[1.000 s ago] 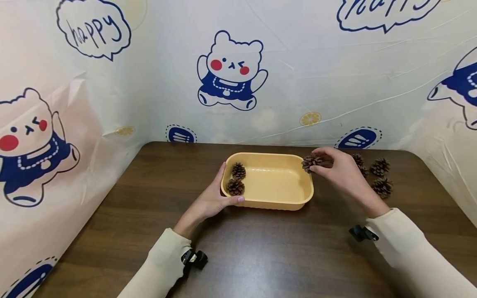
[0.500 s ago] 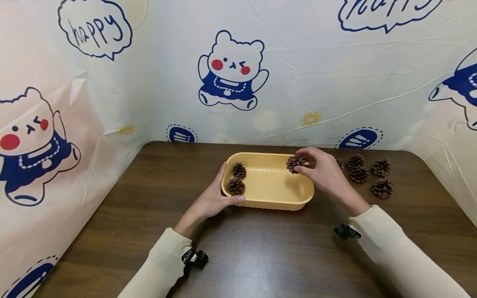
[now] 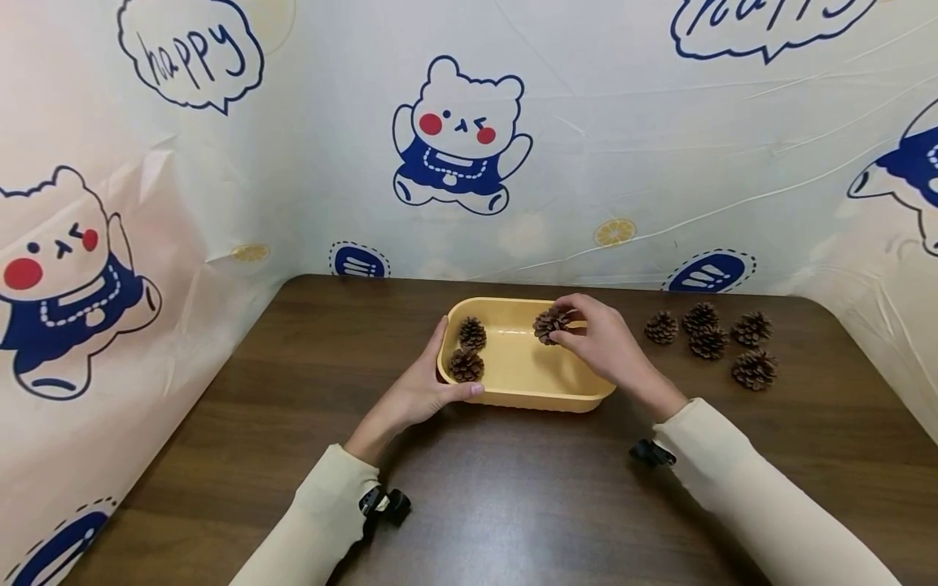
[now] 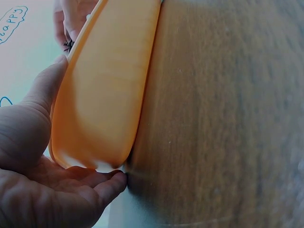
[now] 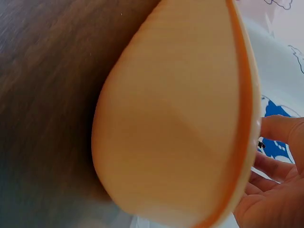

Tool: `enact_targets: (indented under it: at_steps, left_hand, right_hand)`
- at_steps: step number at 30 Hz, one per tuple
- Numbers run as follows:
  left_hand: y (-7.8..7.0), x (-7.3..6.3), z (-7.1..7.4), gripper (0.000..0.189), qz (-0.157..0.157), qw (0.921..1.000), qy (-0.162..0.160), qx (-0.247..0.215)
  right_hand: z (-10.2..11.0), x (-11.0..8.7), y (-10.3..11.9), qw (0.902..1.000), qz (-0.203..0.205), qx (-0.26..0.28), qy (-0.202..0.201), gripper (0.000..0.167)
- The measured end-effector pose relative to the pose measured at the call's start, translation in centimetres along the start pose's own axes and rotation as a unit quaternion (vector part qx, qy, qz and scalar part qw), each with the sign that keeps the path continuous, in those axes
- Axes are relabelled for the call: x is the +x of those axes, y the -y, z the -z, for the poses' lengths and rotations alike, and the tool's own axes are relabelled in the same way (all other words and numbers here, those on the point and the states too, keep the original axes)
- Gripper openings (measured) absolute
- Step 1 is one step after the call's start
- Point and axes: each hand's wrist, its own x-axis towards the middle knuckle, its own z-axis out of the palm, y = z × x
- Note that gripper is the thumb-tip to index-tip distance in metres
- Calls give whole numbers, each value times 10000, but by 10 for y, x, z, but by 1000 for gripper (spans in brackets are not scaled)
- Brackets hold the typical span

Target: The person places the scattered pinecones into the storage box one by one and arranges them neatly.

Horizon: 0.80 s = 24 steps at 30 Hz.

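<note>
A yellow rectangular plastic container sits on the table. My left hand grips its left end, thumb on the front rim; the left wrist view shows the fingers curled at the end wall. Two brown pine cones, one behind the other, lie inside at the left end. My right hand pinches a third pine cone over the container's back right part. In the right wrist view the container's wall largely hides that cone, and the fingers show beyond its rim.
Several more pine cones lie on the table right of the container, among them a single one nearest it and another farther right. The brown wooden table ends at a patterned cloth backdrop behind and along both sides.
My right hand has carried the pine cone leftward from the container's right rim to over its inside. The left hand and the container have stayed put.
</note>
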Motion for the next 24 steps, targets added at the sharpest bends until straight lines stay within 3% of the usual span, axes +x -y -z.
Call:
enact_targets:
  at_steps: [8, 16, 24]
  left_hand:
    - [-1, 1, -1, 129, 29, 10000, 12, -89]
    - [-2, 0, -1, 129, -2, 9999, 46, -135]
    - [-1, -1, 0, 128, -145, 9998, 37, -115]
  right_hand:
    - [-17, 7, 5, 9998, 62, 143, 92, 37]
    - [-29, 13, 11, 9997, 142, -111, 154, 34]
    - [-41, 21, 17, 9991, -117, -355, 191, 33]
